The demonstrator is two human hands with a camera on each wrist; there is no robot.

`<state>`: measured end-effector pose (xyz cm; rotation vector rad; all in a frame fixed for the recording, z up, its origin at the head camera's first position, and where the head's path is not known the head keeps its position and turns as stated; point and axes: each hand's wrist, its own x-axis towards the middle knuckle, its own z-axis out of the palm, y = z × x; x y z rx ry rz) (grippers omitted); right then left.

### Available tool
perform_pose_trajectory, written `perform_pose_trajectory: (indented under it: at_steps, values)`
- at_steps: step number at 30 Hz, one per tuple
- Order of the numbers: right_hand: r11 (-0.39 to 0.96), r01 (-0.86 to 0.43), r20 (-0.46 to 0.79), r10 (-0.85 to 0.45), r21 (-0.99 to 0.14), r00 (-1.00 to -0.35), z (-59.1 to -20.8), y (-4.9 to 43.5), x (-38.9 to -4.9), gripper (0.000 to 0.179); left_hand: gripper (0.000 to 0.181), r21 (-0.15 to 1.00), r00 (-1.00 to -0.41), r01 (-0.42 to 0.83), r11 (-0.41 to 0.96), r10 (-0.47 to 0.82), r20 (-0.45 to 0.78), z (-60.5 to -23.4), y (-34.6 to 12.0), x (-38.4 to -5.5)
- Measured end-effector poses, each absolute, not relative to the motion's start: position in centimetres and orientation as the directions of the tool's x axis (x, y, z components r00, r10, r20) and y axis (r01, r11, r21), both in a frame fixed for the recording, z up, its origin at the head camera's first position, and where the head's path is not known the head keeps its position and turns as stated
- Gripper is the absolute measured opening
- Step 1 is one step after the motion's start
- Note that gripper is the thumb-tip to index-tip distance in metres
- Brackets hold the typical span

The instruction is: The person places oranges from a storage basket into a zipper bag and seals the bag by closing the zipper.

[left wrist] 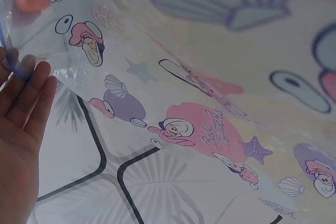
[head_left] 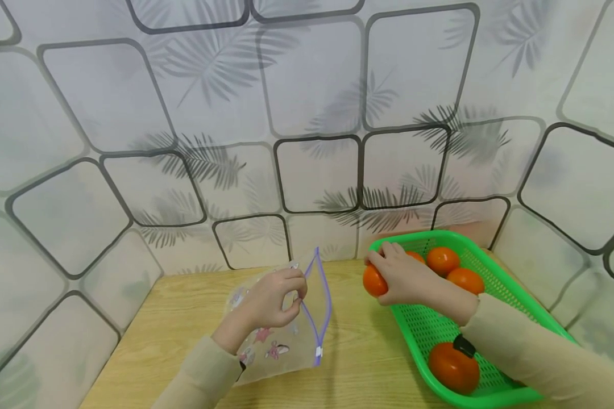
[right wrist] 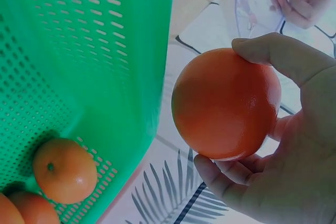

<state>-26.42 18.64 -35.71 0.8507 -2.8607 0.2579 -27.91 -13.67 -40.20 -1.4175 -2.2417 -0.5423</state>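
Desk (head_left: 179, 318), pale wood grain, across my head feed; behind it a wall covering (head_left: 317, 176) of outlined squares and gray fronds.

Left hand (head_left: 273, 295), beige sleeve: thumb and fingers pinch the mouth edge of a see-through bag (head_left: 281, 363) resting on the desk. Mouth spread, purple zip strip (head_left: 329, 304) bowed apart, white slider (head_left: 319, 351) at its near end. Through the left-wrist feed I note the print: pink and purple patches, shells, starfish, cartoon faces. Lettering slants across one pink patch; I read "Baby", the second word I cannot make out for certain.

Right of the bag, an orange fruit (head_left: 374, 280) at the left rim of a green basket (head_left: 430, 326), gripped in the right hand (head_left: 401, 278), thumb and fingers curled round it. My right-wrist feed gives its skin as smooth, glossy, orange-red, the form nearly round.

Farthest right, inside the slotted basket: three other fruits (head_left: 443, 261) grouped at the far end, one partly hidden by the hand; a redder fruit (head_left: 453, 368) at the near end.
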Motion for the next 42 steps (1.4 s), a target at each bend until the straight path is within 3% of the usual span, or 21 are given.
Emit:
perform_pose_trajectory:
  at_steps: [19, 42]
  values:
    - [0.811, -0.544, 0.166, -0.519, -0.215, -0.839, -35.6, 16.0, -26.4, 0.059, 0.013, 0.093, -0.378, 0.913, 0.396, 0.740, 0.557, -40.2, -13.4, -28.0]
    - [0.754, -0.620, 0.228, -0.578, -0.218, -0.784, -35.5, 13.4, -25.8, 0.061, 0.017, 0.084, -0.364, 0.920, 0.382, 0.758, 0.541, -39.9, -13.1, -28.2]
